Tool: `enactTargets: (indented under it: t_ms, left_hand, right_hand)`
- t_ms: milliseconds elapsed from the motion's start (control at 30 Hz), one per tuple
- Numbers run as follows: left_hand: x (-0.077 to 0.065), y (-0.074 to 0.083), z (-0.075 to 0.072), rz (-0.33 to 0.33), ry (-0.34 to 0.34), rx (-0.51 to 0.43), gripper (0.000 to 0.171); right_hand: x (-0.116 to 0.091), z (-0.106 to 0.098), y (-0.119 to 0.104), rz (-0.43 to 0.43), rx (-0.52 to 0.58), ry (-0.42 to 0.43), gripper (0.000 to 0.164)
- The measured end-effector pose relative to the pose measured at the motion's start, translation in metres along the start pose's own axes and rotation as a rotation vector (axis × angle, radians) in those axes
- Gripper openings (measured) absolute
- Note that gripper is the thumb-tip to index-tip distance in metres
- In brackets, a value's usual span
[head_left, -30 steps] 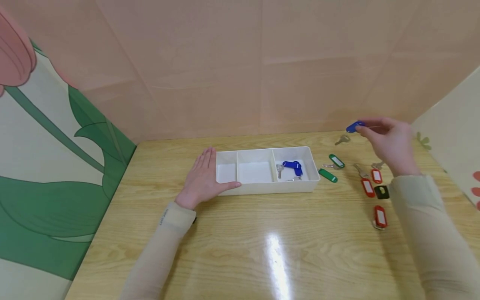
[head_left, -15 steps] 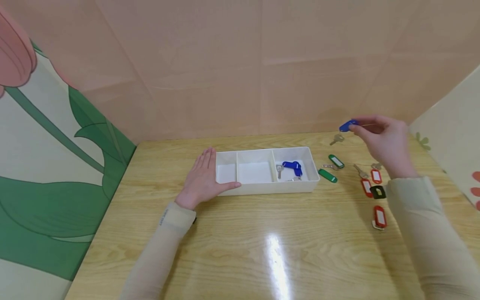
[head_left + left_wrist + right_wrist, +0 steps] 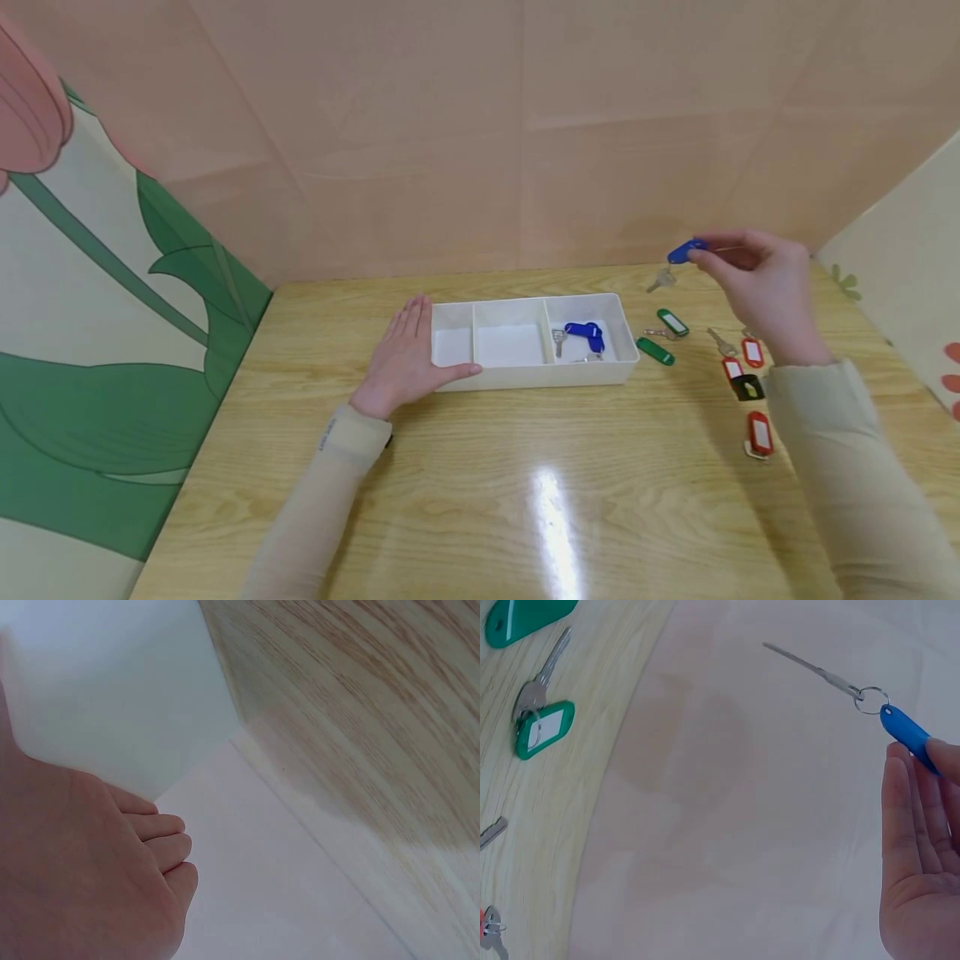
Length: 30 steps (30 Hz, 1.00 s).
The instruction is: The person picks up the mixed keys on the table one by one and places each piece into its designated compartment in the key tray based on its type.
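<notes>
My right hand point(image 3: 776, 287) pinches a blue key tag point(image 3: 686, 251) between thumb and fingertips, above the table's back right part. From the tag's ring hangs a metal key point(image 3: 814, 667). My left hand point(image 3: 401, 354) rests with straight fingers against the left end of a white box point(image 3: 525, 377), its thumb along the front wall. The box has three compartments. In the right one lie blue key tags point(image 3: 582, 330) with keys; the left and middle ones show bare floors. The left wrist view has the same hand point(image 3: 90, 862) touching the box's white wall point(image 3: 127, 697).
Right of the box lie green key tags point(image 3: 656, 351) with a key point(image 3: 660, 333). Farther right, red key tags point(image 3: 760, 433) and keys point(image 3: 722, 342) lie beside a small black item point(image 3: 747, 387) at the right sleeve. A pinkish sheet point(image 3: 480, 150) covers the back wall.
My right hand has moved left with the blue key tag and its dangling key, nearer to the box. The black item at the right sleeve has shifted left with it. My left hand stays put.
</notes>
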<state>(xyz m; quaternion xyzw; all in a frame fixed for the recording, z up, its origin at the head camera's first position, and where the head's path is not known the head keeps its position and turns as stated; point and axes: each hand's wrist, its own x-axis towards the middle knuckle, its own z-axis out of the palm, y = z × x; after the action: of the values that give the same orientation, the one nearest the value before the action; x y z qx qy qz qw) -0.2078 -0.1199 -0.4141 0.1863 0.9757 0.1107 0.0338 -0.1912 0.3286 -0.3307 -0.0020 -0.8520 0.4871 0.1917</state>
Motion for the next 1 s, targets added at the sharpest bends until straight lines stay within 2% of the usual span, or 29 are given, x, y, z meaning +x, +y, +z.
enactTargets:
  t_ms: [300, 600, 1000]
  left_hand:
    - [-0.001, 0.0, -0.001, -0.007, 0.01, -0.003, 0.138]
    - [0.0, 0.0, -0.002, -0.007, 0.014, 0.004, 0.138]
    - [-0.001, 0.001, -0.003, -0.012, 0.001, 0.001, 0.137]
  right_hand:
    - [-0.006, 0.006, -0.012, -0.017, 0.003, -0.005, 0.035]
    - [-0.016, 0.013, -0.025, -0.129, 0.038, 0.018, 0.029]
    - [-0.029, 0.024, -0.042, -0.196, 0.071, -0.003, 0.026]
